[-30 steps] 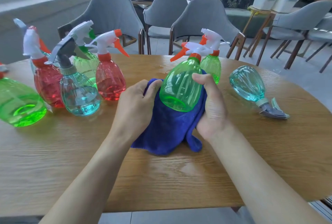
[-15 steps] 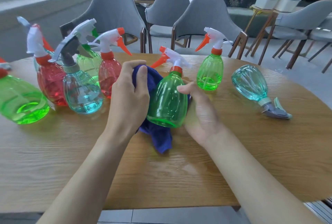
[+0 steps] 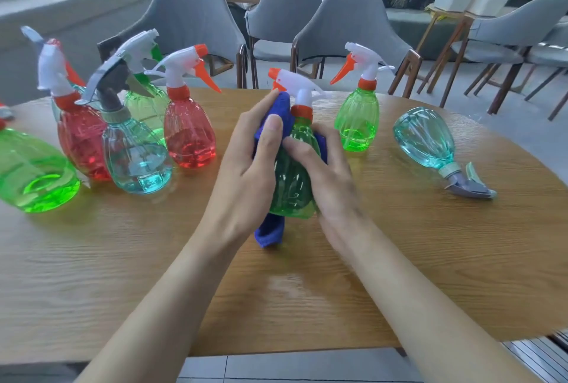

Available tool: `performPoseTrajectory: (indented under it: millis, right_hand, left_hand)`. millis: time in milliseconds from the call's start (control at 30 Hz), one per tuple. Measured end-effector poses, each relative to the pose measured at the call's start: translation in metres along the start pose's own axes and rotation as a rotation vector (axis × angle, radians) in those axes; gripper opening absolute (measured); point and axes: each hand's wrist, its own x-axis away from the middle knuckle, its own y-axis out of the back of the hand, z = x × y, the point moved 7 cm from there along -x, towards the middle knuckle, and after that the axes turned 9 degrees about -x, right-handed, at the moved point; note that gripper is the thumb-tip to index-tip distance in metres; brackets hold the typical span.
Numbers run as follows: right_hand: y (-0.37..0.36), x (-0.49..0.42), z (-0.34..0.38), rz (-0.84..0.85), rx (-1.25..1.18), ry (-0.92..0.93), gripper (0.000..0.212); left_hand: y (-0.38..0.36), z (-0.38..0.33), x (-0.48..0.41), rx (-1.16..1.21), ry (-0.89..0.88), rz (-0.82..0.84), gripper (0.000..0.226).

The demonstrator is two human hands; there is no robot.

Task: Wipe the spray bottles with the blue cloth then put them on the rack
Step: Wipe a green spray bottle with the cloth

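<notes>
I'm holding the green spray bottle (image 3: 293,189) upright at mid-bench (image 3: 430,253), my right hand (image 3: 329,176) curling round its body. My left hand (image 3: 246,164) is gripping the blue cloth (image 3: 274,120) and pressing it against the bottle's left side and neck.

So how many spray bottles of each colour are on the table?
Green bottles: 4
Red bottles: 2
Teal bottles: 2
Mostly hidden bottle, colour unclear: 1
Total: 9
</notes>
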Motion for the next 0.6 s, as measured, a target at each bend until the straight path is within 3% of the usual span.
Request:
performPoseTrajectory:
  millis: [133, 300, 400, 600]
  right_hand:
    - [0.012, -0.003, 0.01, -0.138, 0.074, 0.071, 0.022]
    - [0.021, -0.006, -0.002, -0.25, -0.084, 0.006, 0.034]
    - [0.018, -0.006, -0.016, -0.225, -0.305, -0.115, 0.049]
    - [-0.004, -0.001, -0.026, -0.061, -0.619, -0.306, 0.037]
  left_hand:
    - [-0.022, -0.006, 0.012, -0.18, -0.118, 0.103, 0.049]
    - [-0.033, -0.004, 0.018, -0.28, -0.253, 0.127, 0.046]
    - [-0.031, -0.004, 0.022, -0.323, -0.322, 0.112, 0.04]
    - [-0.022, -0.018, 0.024, -0.45, -0.505, 0.061, 0.029]
